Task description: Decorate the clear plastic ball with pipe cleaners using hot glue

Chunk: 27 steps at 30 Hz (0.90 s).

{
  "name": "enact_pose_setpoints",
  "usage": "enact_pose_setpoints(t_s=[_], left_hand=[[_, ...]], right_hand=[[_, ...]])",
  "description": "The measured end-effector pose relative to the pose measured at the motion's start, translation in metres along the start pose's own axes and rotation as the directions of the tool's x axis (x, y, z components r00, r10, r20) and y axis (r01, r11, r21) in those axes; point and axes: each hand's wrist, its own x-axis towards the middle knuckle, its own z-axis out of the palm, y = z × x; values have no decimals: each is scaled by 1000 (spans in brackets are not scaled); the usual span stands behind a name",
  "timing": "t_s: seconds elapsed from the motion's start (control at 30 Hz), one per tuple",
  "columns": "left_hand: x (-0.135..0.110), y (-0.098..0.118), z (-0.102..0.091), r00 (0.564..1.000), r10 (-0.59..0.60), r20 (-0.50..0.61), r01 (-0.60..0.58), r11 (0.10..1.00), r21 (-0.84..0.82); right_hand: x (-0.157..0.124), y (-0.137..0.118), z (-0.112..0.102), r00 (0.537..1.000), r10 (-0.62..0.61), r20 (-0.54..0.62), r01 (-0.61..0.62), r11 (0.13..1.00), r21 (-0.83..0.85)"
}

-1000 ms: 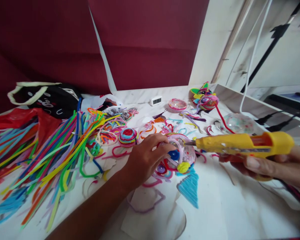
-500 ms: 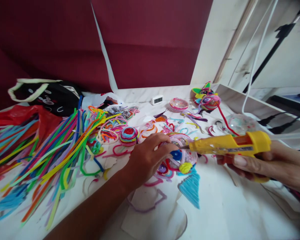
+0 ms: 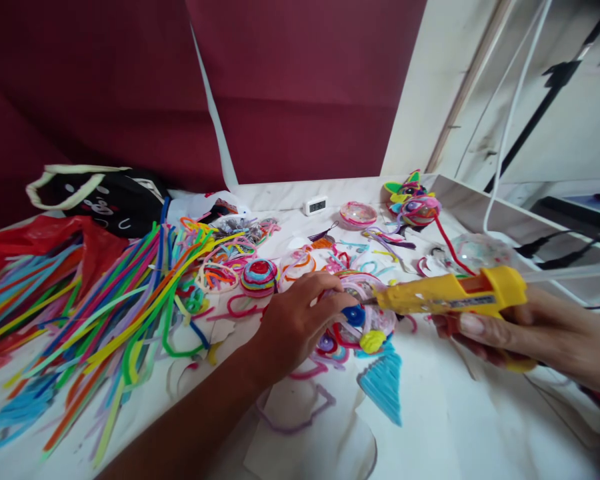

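A yellow hot glue gun (image 3: 440, 295) is gripped in my right hand (image 3: 525, 327), with its nozzle pointing left. The tip meets the decorated ball (image 3: 380, 313), close to a blue coil on its surface. Pink and red pipe cleaners, a yellow knot and a purple bead cover this ball, and clear plastic shows between them. My left hand (image 3: 300, 320) curls over the ball's left side, thumb and fingers closed at its top. The fingertips partly hide what they pinch. A flat light-blue pipe-cleaner fin (image 3: 383, 387) sticks out below the ball.
Many loose pipe cleaners (image 3: 115, 300) spread across the left, beside a red plastic bag (image 3: 100, 247) and a black bag (image 3: 110, 207). A striped ball (image 3: 259, 276), a small digital clock (image 3: 315, 205) and a clear half-shell (image 3: 358, 215) stand farther back. Paper pieces (image 3: 310, 440) lie in front.
The glue gun and my right hand have shifted slightly left, its tip nearer the blue coil. My left hand keeps its hold on the ball. The view has tilted a little upward.
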Motion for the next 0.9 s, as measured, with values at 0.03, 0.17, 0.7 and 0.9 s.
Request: enact_pose_setpoints(t_s=[0.03, 0.17, 0.7, 0.9], left_hand=[[-1, 0, 0, 1000, -2, -2, 2, 1000, -4], [-2, -1, 1, 1000, -11, 5, 11, 1000, -22], [1, 1, 0, 1000, 23, -19, -23, 1000, 18], [1, 0, 1, 999, 24, -30, -24, 999, 26]], right_hand=[[0, -1, 0, 999, 25, 28, -26, 999, 37], [0, -3, -2, 990, 67, 122, -79, 992, 94], [6, 20, -7, 983, 2, 182, -6, 1000, 18], [0, 16, -5, 991, 48, 126, -46, 999, -19]])
